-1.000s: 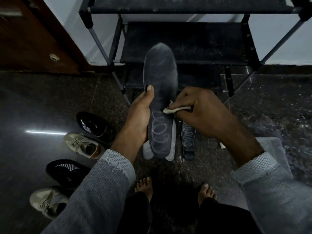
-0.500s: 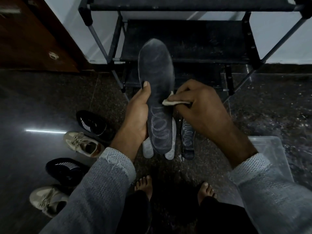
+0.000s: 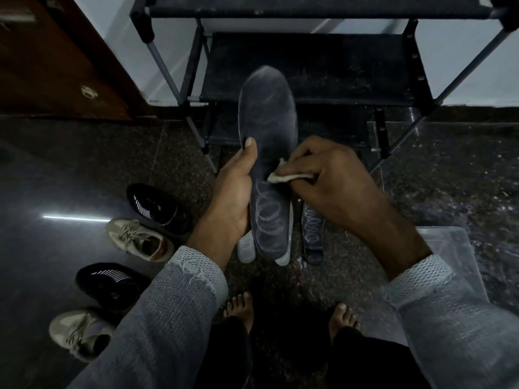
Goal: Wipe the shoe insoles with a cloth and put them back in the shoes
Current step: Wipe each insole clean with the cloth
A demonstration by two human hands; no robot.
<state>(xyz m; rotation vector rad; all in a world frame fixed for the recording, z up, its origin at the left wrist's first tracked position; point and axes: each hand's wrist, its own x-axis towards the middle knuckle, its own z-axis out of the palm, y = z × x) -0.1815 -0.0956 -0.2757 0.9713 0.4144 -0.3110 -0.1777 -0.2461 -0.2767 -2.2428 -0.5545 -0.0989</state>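
Observation:
My left hand (image 3: 234,189) grips a dark grey insole (image 3: 268,119) by its left edge and holds it upright, toe pointing away from me. My right hand (image 3: 328,181) is closed on a small white cloth (image 3: 289,176) pressed against the insole's middle. On the floor below lie a second dark insole (image 3: 312,234) with ring markings and two pale insoles (image 3: 246,249), mostly hidden behind the held one. To the left stand two black shoes (image 3: 156,206) (image 3: 108,282) and two beige sneakers (image 3: 137,240) (image 3: 75,332).
A black metal shoe rack (image 3: 309,63) stands straight ahead against a white wall. A brown wooden door (image 3: 53,57) is at the upper left. A clear plastic lid or tray (image 3: 455,248) lies on the dark stone floor at the right. My bare feet (image 3: 241,307) are below.
The cloth has slid a short way along the insole's middle, and both hands with the insole shifted slightly; the shoes and the insoles on the floor stay put.

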